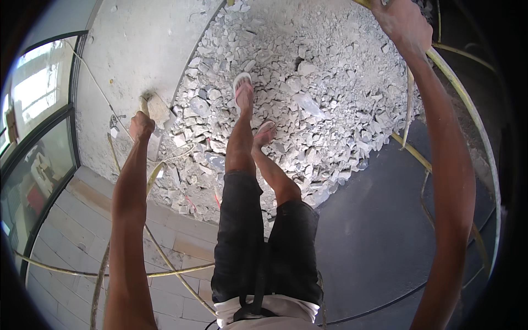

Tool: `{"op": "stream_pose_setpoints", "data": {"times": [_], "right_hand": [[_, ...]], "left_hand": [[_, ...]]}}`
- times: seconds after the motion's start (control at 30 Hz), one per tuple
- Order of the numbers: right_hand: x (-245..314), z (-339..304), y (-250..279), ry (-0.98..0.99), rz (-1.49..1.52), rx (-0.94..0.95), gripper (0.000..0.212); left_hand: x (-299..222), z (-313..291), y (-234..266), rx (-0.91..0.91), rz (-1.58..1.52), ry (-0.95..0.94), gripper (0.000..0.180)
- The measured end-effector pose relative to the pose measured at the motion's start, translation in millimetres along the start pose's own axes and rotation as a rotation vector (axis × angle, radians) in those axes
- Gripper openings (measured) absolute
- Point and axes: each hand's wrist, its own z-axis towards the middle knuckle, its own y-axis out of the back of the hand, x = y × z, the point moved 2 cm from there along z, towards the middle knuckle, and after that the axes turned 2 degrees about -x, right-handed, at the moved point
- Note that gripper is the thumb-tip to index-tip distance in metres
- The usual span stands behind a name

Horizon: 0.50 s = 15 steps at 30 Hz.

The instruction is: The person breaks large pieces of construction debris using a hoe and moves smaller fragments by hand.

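My left hand (142,125) is closed in a fist around a yellowish hose-like piece (144,104), whose short end sticks out above the fingers. A pale broken slab (159,110) lies just beyond that fist. Up at the far right, my right hand (404,27) grips a dusty yellow hose (461,91), which runs on down the right side of the view. Both arms are spread wide. Between them, my feet in pink-strapped sandals (242,91) stand on a heap of broken grey rubble (324,99).
Glass panels in dark frames (73,104) stand on the left. Yellow hoses (181,270) cross the pale planks or tiles (60,231) at lower left. A dark grey sheet (374,220) covers the lower right. A bare concrete slab (137,49) borders the rubble.
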Motion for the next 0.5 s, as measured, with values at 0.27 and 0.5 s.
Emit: {"op": "stream_pose_setpoints", "data": {"times": [0.27,0.5], "right_hand": [[2,-2,8,-0.004,0.021,0.003,0.048],[-1,-2,-3,-0.01,0.035,-0.059,0.049]], "left_hand": [[-27,-24,-8,-0.016,0.046,-0.055,0.026],[-2,-22,0,-0.03,0.059,-0.018,0.029]]}}
